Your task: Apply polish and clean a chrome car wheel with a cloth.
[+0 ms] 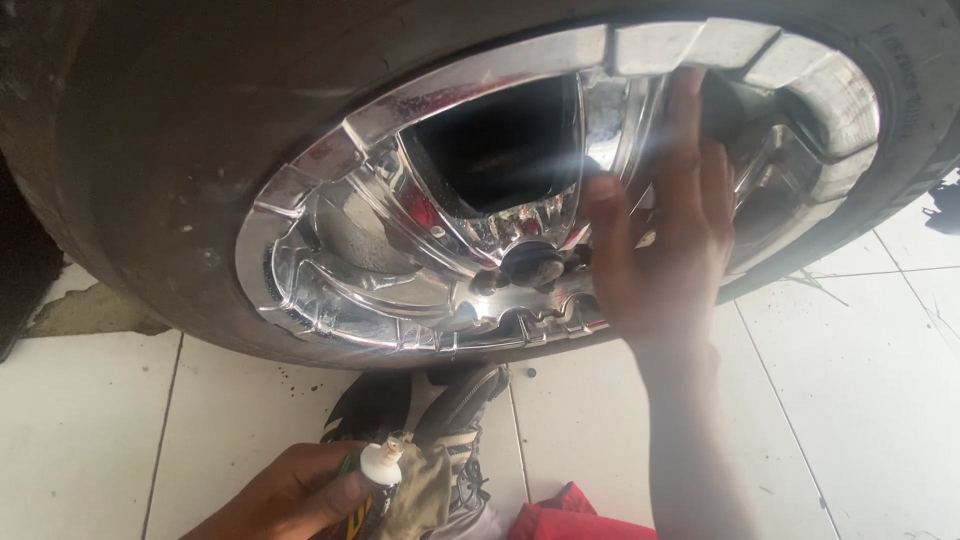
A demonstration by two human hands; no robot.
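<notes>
A shiny chrome wheel rim (340,260) sits inside a dark tyre (150,150) that fills the upper part of the head view. My right hand (665,235) is raised flat against the rim's right side, fingers spread, holding nothing. The hub's black centre cap (530,262) lies just left of that hand. Low in the view my left hand (290,495) grips a small tube with a white nozzle (380,465) together with a soiled cloth (420,495).
White floor tiles (860,360) spread under and around the wheel. A dark shoe (455,410) rests below the tyre, near my left hand. A piece of red fabric (565,520) shows at the bottom edge. A dark object (945,205) lies at the far right.
</notes>
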